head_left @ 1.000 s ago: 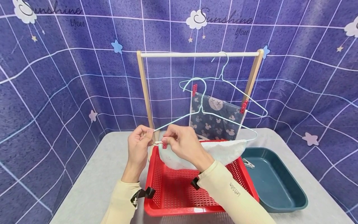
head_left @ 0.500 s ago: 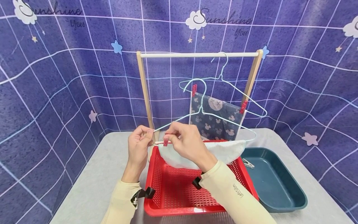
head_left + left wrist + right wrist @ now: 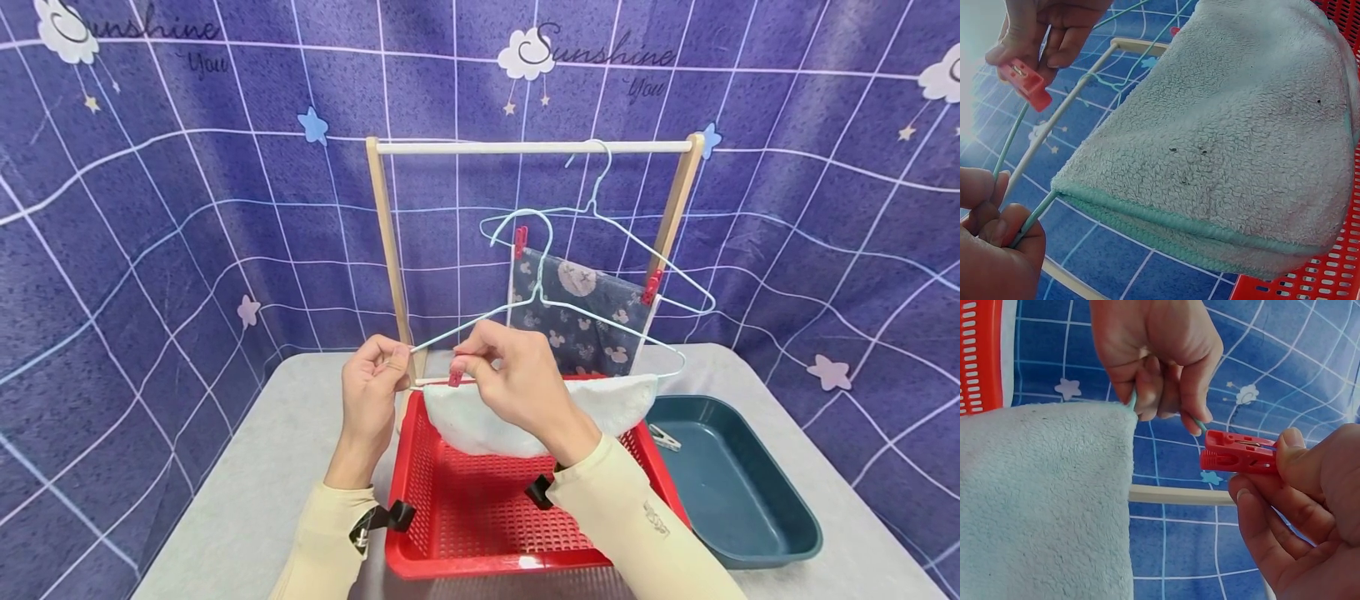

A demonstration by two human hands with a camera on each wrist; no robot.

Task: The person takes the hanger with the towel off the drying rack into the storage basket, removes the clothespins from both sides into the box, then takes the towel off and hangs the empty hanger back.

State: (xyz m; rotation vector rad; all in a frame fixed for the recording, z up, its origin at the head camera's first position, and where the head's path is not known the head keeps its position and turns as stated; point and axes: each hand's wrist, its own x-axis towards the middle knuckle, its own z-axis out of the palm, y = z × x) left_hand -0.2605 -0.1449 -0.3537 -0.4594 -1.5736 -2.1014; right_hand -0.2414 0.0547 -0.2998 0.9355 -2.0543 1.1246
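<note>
Purple-blue grid-print backdrop (image 3: 225, 167) with clouds and stars stood behind everything. Grey table (image 3: 247, 467) carried a drying rack (image 3: 465, 147), wooden uprights, white crossbar. Red perforated basket (image 3: 480, 568) sat in front of the rack; dark teal basin (image 3: 742, 492) just beside it on the right. Rear wire hanger (image 3: 594, 206) was hooked on the crossbar, with a dark mouse-print cloth (image 3: 581, 292) clipped under it. Front wire hanger (image 3: 538, 287), pale aqua, was held up over the basket, off the bar. White plush towel (image 3: 487, 429), aqua-edged, draped over its lower wire. Right hand (image 3: 525, 379): fingers pinched a red clothespin (image 3: 1241, 452) near the towel's left end; couldn't tell if it touched the wire. Left hand (image 3: 371, 392): fingers gripped the front hanger's left corner. Two red pegs (image 3: 521, 242) held the cloth's top corners. White clothespin (image 3: 664, 437) lay at the basin's left edge.
</note>
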